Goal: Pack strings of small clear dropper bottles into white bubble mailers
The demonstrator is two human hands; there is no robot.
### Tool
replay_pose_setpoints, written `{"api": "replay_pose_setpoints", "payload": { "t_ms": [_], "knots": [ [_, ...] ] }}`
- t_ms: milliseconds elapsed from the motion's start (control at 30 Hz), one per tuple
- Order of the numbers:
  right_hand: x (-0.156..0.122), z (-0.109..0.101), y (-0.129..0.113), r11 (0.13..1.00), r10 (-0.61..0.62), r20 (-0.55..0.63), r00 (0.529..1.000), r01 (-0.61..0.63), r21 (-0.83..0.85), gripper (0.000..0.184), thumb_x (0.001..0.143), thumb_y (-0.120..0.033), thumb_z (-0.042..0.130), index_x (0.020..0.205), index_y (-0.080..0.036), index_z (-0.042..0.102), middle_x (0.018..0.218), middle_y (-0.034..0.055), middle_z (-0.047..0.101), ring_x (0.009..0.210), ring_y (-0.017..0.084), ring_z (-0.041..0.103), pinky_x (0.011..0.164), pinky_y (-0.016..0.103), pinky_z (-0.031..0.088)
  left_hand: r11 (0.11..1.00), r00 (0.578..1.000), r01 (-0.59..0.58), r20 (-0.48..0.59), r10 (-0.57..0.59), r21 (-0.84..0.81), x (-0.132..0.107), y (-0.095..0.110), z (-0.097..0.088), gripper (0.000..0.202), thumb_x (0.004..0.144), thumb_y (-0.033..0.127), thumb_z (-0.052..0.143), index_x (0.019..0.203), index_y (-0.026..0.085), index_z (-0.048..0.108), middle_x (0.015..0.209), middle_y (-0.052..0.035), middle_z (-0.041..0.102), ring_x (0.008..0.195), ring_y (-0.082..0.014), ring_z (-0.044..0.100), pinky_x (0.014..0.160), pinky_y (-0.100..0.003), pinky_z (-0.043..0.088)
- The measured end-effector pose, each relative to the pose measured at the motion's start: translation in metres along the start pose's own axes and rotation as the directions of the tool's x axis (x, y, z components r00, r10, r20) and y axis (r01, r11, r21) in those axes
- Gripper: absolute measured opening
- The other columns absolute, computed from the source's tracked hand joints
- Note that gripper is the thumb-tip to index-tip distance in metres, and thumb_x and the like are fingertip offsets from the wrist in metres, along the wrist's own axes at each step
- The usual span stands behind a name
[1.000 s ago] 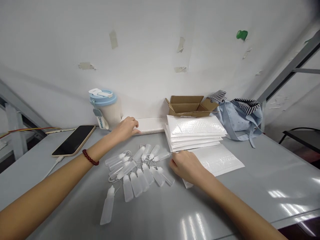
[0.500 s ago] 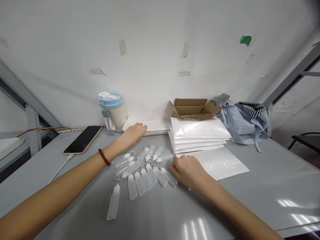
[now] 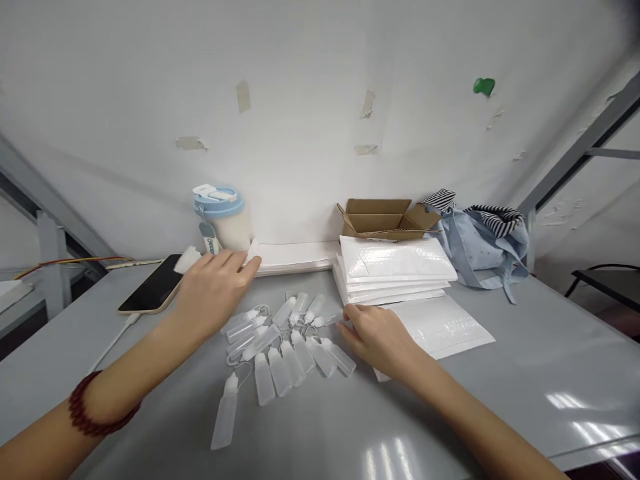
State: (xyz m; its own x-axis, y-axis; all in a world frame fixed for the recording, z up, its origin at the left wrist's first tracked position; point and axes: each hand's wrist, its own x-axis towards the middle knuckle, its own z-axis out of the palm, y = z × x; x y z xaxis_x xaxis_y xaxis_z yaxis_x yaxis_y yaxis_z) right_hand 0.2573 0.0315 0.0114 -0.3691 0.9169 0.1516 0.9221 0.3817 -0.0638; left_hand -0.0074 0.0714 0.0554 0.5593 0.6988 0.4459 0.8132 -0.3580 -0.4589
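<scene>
Grey glossy table [image 3: 525,347], white taped wall behind. Noted at the back, right to left: a pale blue cloth bag with striped lining [image 3: 480,247], an open brown cardboard box [image 3: 383,217], a stack of white bubble-lined mailer envelopes [image 3: 395,263], a low pile of flat white sheets [image 3: 295,257], a cream tumbler with a blue lid [image 3: 225,220] and a black phone on a charging cable [image 3: 150,293]

A single loose white bubble mailer [image 3: 440,327] lies flat in front of the stack. Its near-left edge is covered by the right hand [image 3: 380,333], palm down, fingers loosely curved, nothing enclosed. The mailer is judged light, limp and slick; a corner or an open edge is best pinched

The cluster of small translucent squeeze bottles with tethered caps [image 3: 280,340] lies mid-table between the hands, just beside the right fingertips. These are judged light, soft-walled and prone to rolling; the body is the place to be gripped, not the cap loop

The left hand [image 3: 213,287] is raised near the tumbler, fingers extended. A small white scrap [image 3: 186,260] shows at its thumb side; whether it is gripped cannot be told. The bottles crowd the path to the sheets
</scene>
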Motion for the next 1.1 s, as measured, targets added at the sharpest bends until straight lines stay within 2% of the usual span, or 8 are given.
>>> {"api": "replay_pose_setpoints", "payload": {
  "t_ms": [100,200,300,500,667,833,1000,1100],
  "knots": [
    [0.002,-0.001,0.005,0.998,0.028,-0.104,0.994,-0.021,0.062,0.023,0.093,-0.024,0.042,0.075,-0.017,0.055,0.066,0.0026,0.062,0.054,0.014,0.056,0.048,0.025,0.03,0.997,0.99,0.068,-0.123,-0.071,-0.023,-0.025,-0.003,0.0,0.035,0.086,0.003,0.036,0.109,0.018,0.057,0.106,-0.0102,0.068,0.092,-0.0279,0.064,0.071,-0.041,0.05],
    [0.0,-0.001,0.004,0.993,0.023,-0.295,0.955,0.014,0.121,0.027,0.093,-0.039,0.041,0.101,-0.014,0.05,0.095,0.0116,0.062,0.086,0.02,0.061,0.066,0.03,0.046,0.993,0.934,0.024,-0.352,-0.063,-0.112,-0.043,0.004,0.001,0.034,0.086,0.006,0.048,0.115,0.022,0.054,0.106,-0.0063,0.068,0.096,-0.0248,0.064,0.078,-0.038,0.052],
    [-0.005,-0.002,-0.006,0.965,-0.072,-0.637,0.767,0.215,0.151,0.07,0.078,-0.054,0.062,0.126,-0.013,0.033,0.123,0.0205,0.044,0.118,0.033,0.044,0.091,0.048,0.044,0.977,0.874,-0.126,-0.485,0.027,-0.174,-0.052,0.014,0.002,0.036,0.082,0.003,0.056,0.116,0.014,0.056,0.103,-0.0133,0.069,0.094,-0.0283,0.065,0.078,-0.042,0.054],
    [-0.018,-0.009,-0.025,0.973,0.024,-0.86,0.51,0.187,0.138,0.088,0.072,-0.019,0.073,0.142,-0.032,0.021,0.132,0.011,0.036,0.114,0.033,0.048,0.091,0.052,0.046,0.954,0.88,-0.173,-0.473,0.038,-0.246,-0.061,0.016,0.006,0.036,0.085,0.004,0.05,0.118,0.016,0.058,0.108,-0.0142,0.068,0.101,-0.0277,0.064,0.084,-0.043,0.054],
    [-0.02,-0.006,-0.023,0.97,-0.242,-0.558,0.794,0.207,-0.126,0.075,0.081,-0.042,0.065,0.142,-0.021,0.027,0.139,0.0193,0.035,0.13,0.039,0.032,0.098,0.056,0.04,0.899,0.927,-0.24,-0.361,0.1,-0.367,-0.073,0.032,0.0,0.036,0.093,0.011,0.036,0.123,0.017,0.056,0.124,-0.0149,0.062,0.115,-0.0283,0.056,0.09,-0.045,0.048],
    [-0.022,0.008,-0.036,0.941,-0.308,-0.295,0.904,0.335,0.043,0.123,0.059,-0.082,0.055,0.144,-0.004,0.013,0.141,0.0314,0.028,0.132,0.045,0.023,0.096,0.062,0.039,0.864,0.919,-0.324,-0.346,0.19,-0.386,-0.081,0.062,-0.006,0.039,0.097,0.018,0.029,0.118,0.015,0.062,0.125,-0.012,0.063,0.115,-0.0274,0.055,0.092,-0.041,0.043],
    [-0.027,0.005,-0.041,0.928,-0.249,-0.154,0.956,0.281,0.243,0.096,0.067,-0.042,0.069,0.142,-0.011,0.016,0.129,0.0231,0.043,0.117,0.038,0.043,0.091,0.058,0.043,0.839,0.884,-0.394,-0.404,0.234,-0.376,-0.079,0.066,-0.005,0.031,0.095,0.017,0.04,0.112,0.013,0.065,0.119,-0.0106,0.067,0.11,-0.0249,0.057,0.089,-0.038,0.044],
    [-0.025,-0.002,-0.032,0.93,-0.24,-0.158,0.958,0.274,0.247,0.084,0.065,-0.023,0.059,0.14,-0.014,0.021,0.126,0.0191,0.044,0.117,0.035,0.041,0.092,0.056,0.041,0.84,0.896,-0.359,-0.401,0.189,-0.406,-0.073,0.055,-0.006,0.037,0.096,0.036,0.043,0.115,0.011,0.062,0.119,-0.0143,0.065,0.112,-0.0288,0.056,0.095,-0.045,0.042]
  ]
}}
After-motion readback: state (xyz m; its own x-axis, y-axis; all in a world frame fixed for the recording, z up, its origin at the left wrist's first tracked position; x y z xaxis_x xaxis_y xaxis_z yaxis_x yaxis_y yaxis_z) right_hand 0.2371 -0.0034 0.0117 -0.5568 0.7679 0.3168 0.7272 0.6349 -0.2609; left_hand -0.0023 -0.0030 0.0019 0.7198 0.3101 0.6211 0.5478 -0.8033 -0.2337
